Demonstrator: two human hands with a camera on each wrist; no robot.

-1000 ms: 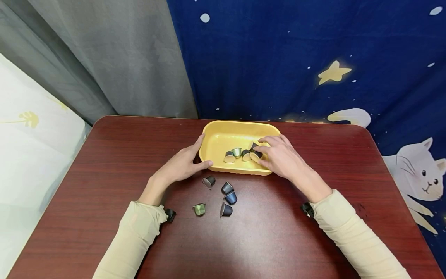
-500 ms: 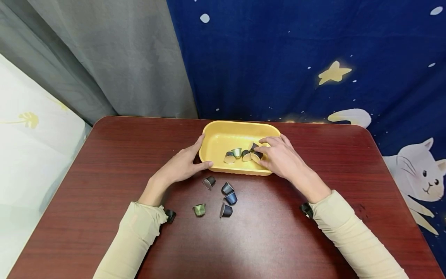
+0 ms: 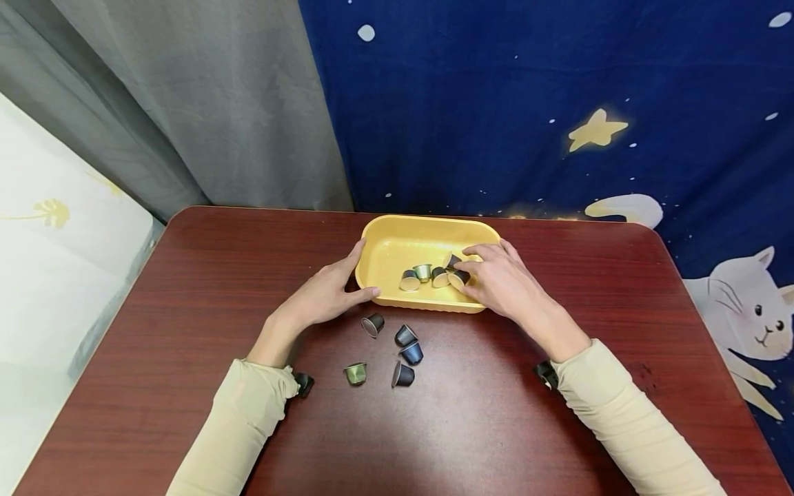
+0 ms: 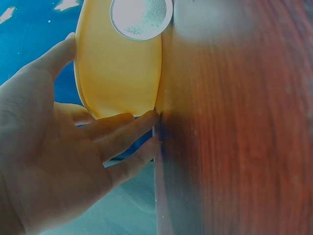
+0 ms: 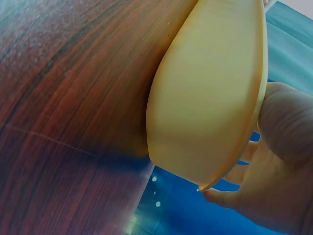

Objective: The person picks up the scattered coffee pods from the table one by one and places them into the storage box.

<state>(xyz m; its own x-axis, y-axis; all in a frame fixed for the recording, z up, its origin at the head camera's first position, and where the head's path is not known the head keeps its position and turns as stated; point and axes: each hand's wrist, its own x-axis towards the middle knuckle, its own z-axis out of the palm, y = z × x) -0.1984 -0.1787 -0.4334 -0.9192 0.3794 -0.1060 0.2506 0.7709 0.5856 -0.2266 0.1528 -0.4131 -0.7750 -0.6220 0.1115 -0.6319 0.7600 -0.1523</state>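
A yellow tray (image 3: 397,242) lies at the back middle of a dark red table (image 3: 186,331), with several coffee capsules (image 3: 423,272) inside. My left hand (image 3: 325,295) holds the tray's left end, thumb along the front rim and fingers up the side; the left wrist view shows those fingers (image 4: 129,125) against the tray (image 4: 120,68). My right hand (image 3: 499,279) reaches over the tray's right front corner, and its thumb and fingers pinch a dark capsule (image 3: 458,277). In the right wrist view the right hand (image 5: 286,127) lies over the tray's rim (image 5: 215,98).
Several loose capsules lie on the table in front of the tray: dark ones (image 3: 373,324) (image 3: 404,335) (image 3: 402,374), a blue one (image 3: 411,353) and a green one (image 3: 355,373). A foil capsule face (image 4: 142,14) shows beside the tray. Curtains hang just behind the table.
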